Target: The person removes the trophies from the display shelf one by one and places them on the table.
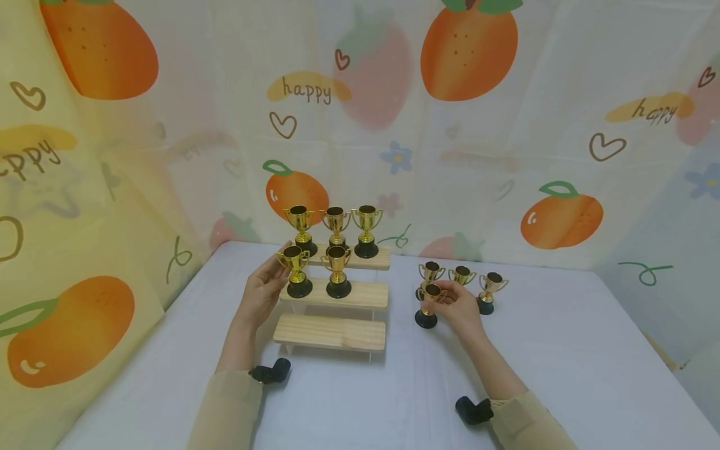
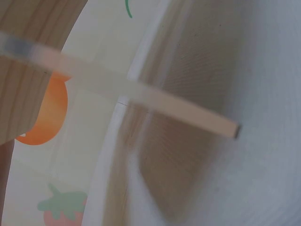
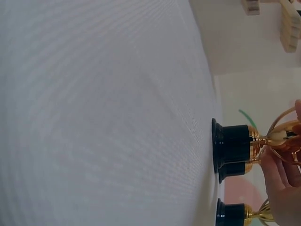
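1. Your landmark is the three-tier wooden display stand [image 1: 332, 331]: three trophies on its top tier, two on its middle one.
2. Your left hand [image 1: 263, 290] is at the stand's left end, beside a middle-tier trophy; you can't tell here whether it grips anything.
3. Your right hand [image 1: 462, 311], right of the stand, pinches one gold trophy cup [image 3: 256, 141] up by the bowl; whether its base touches the cloth is unclear. Three more trophies [image 1: 490, 290] stand near it, farther from the stand.
4. Expect it light and stiff, probably plastic, slick where shiny.
5. Pinch the bowl [image 3: 281, 134] or stem, keeping the black base [image 3: 233, 143] free.
6. Don't load the handles [image 3: 278, 118]; they're thin and might snap.
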Motion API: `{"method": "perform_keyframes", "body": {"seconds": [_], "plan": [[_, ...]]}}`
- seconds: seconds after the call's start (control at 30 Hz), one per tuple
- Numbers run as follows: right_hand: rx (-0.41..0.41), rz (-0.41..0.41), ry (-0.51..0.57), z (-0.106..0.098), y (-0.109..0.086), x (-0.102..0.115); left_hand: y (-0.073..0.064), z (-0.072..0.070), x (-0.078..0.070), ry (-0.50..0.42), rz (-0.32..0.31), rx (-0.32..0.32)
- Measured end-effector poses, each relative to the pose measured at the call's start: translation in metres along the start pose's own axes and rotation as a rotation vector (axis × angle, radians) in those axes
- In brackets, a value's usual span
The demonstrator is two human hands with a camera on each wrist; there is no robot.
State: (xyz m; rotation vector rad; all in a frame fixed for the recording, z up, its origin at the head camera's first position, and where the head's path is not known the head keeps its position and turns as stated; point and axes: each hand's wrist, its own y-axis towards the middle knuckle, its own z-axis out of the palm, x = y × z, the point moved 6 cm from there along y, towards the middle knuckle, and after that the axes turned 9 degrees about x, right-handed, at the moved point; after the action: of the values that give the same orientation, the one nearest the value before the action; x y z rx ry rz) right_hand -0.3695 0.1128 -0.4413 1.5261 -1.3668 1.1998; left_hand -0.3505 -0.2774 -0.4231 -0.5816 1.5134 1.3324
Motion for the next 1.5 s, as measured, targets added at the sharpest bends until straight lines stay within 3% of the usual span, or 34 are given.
{"method": "perform_keyframes", "body": {"seconds": [0.23, 1.07, 1.5], "plan": [[-0.013, -0.016, -0.048, 0.001, 0.001, 0.002, -0.001, -0.001, 0.000, -0.003, 0.018, 0.001], [-0.017, -0.132, 0.064, 0.001, 0.002, 0.013, -0.001, 0.000, 0.001, 0.014, -0.015, 0.000], [-0.229, -0.257, 0.160, -0.006, -0.003, 0.035, -0.001, 0.000, 0.000, 0.006, -0.001, 0.003]]}}
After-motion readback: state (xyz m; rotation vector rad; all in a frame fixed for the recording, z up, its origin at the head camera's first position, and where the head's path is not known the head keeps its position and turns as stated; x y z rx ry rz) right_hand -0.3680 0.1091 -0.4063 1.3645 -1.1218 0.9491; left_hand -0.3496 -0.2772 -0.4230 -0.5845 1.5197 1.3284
